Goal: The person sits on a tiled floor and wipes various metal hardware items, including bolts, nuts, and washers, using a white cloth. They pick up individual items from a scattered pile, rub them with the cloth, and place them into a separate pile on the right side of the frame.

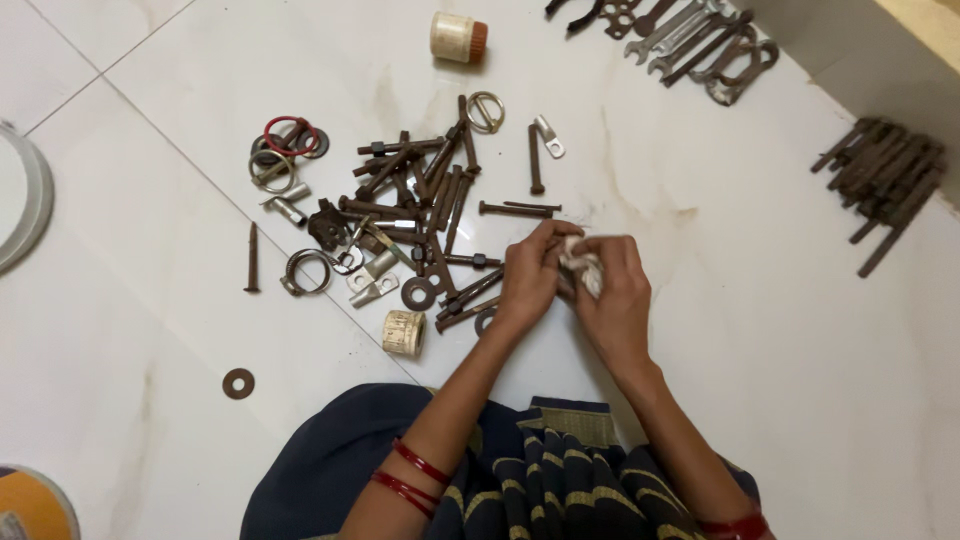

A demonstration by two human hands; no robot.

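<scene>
Both my hands meet over the white floor just right of a heap of rusty bolts (420,200). My right hand (612,295) is closed around a crumpled white cloth (583,268). My left hand (530,275) presses against that cloth, its fingers pinched on a small dark piece that is mostly hidden. The bolt heap, with washers, rings and metal lugs mixed in, lies just left of my left hand.
A row of rusty bolts (885,185) lies at the right. Spanners (705,40) sit at the top. A white spool (457,37) stands at top centre, a small roll (403,332) near my left wrist, a lone washer (238,383) at lower left.
</scene>
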